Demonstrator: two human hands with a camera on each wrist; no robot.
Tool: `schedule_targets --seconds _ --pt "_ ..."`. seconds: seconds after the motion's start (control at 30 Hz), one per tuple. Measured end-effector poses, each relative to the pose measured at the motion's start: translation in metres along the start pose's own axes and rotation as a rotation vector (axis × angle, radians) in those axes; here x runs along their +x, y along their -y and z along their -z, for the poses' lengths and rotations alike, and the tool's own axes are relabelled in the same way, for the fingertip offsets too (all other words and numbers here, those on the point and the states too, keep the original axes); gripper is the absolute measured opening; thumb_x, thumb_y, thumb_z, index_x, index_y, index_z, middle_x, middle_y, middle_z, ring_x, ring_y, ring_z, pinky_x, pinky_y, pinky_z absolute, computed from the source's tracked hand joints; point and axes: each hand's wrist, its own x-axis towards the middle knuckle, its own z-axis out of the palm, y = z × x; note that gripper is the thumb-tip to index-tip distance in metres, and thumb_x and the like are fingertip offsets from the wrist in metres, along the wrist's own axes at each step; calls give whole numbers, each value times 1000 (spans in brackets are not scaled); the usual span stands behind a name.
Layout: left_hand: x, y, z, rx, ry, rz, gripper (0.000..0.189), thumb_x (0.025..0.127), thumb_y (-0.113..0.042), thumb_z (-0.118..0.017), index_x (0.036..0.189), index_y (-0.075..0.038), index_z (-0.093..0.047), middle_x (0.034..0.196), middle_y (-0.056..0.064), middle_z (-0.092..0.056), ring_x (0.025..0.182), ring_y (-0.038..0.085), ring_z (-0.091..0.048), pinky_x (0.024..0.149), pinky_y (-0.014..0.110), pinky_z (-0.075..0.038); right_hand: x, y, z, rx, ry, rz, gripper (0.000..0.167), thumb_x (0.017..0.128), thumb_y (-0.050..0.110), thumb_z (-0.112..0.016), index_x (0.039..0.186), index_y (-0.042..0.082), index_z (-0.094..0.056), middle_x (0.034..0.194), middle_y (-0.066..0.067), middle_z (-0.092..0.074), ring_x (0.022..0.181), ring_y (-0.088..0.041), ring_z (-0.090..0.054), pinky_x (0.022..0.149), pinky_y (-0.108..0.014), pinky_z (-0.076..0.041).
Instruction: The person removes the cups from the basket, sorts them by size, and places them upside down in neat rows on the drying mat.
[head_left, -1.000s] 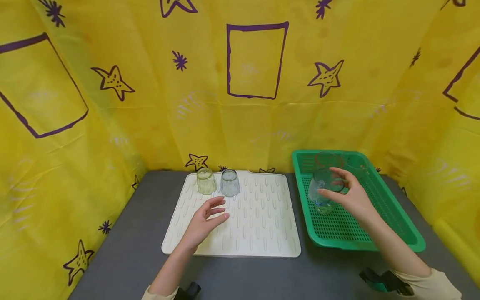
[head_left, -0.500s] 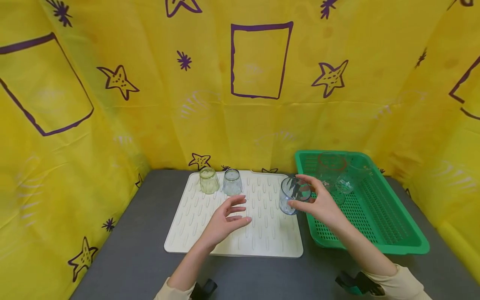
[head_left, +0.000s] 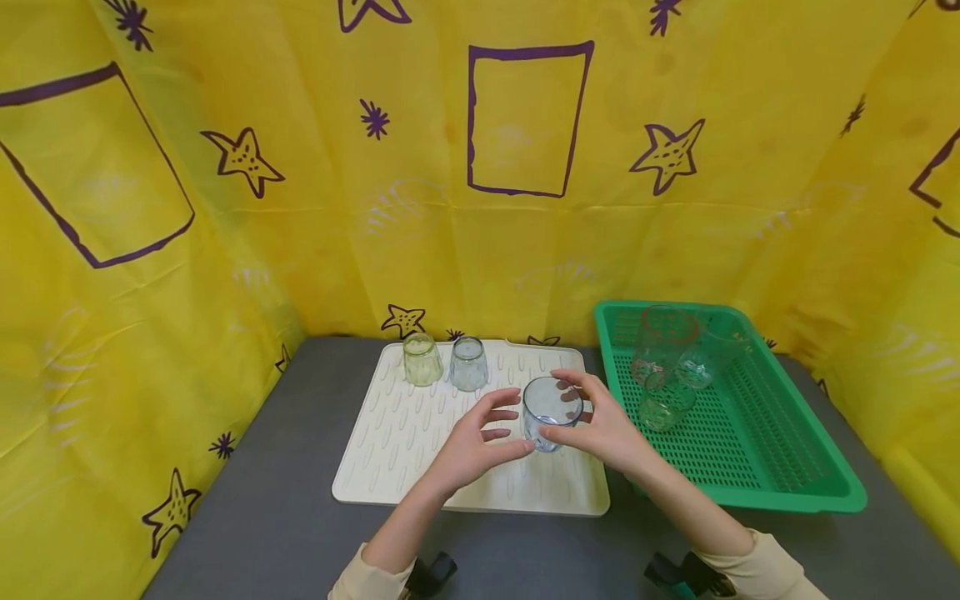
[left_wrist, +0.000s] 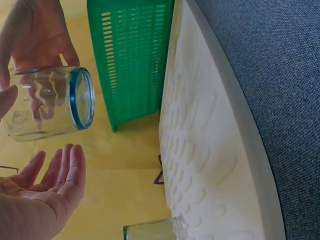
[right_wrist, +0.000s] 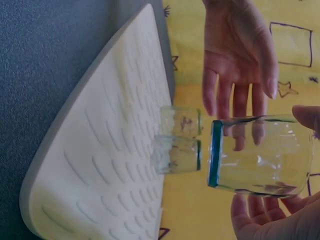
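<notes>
My right hand grips a clear bluish drinking glass from its right side, above the white ridged drying mat. The glass is upright, its thick blue base facing down toward the mat in the right wrist view. Facing it from the left is my left hand, fingers spread and slightly bent, with a gap between its fingers and the glass in the left wrist view. A greenish glass and a bluish glass stand upside down side by side at the mat's back.
Right of the mat stands a green perforated basket. Inside are a red-rimmed glass, a clear glass and a small greenish glass. A yellow patterned curtain hangs behind the dark table.
My right hand has carried the bluish glass out of the basket, leftward over the mat. My left hand has moved right, toward that glass.
</notes>
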Motion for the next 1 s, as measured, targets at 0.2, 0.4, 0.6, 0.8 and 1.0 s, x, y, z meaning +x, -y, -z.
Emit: schedule_targets --seconds 0.2,0.4,0.6,0.8,1.0 --pt "1 2 -4 22 17 -3 69 82 -21 -80 142 -16 -46 137 3 -53 123 21 -51 100 43 -45 0 -2 -8 6 26 0 74 76 27 -84 139 18 -47 131 -10 -47 114 -29 -47 96 -49 -42" --pt "2 3 -6 52 31 -21 72 81 -20 -80 144 -14 -44 135 10 -53 121 23 -52 99 44 -46 0 -4 -12 -4 40 24 75 75 27 -85 139 18 -47 131 -11 -49 113 -29 -48 96 -48 -43" --pt "3 7 -6 78 30 -57 72 81 -18 -81 143 -16 -45 129 9 -58 118 20 -54 96 38 -47 -2 -4 -14 4 47 56 74 75 26 -85 138 19 -48 131 -9 -49 115 -31 -49 97 -50 -42" --pt "3 10 -7 54 16 -44 71 81 -21 -81 142 -18 -46 130 9 -57 120 21 -53 96 36 -48 -4 -7 -13 57 65 74 75 78 27 -83 142 21 -44 136 -8 -47 122 -30 -46 100 -54 -40" --pt "3 11 -7 -96 -20 -21 69 82 -20 -80 142 -14 -46 131 8 -56 120 23 -53 97 38 -48 -6 -14 -10 116 64 154 75 82 19 -80 145 19 -41 137 -7 -48 120 -27 -45 100 -55 -40"
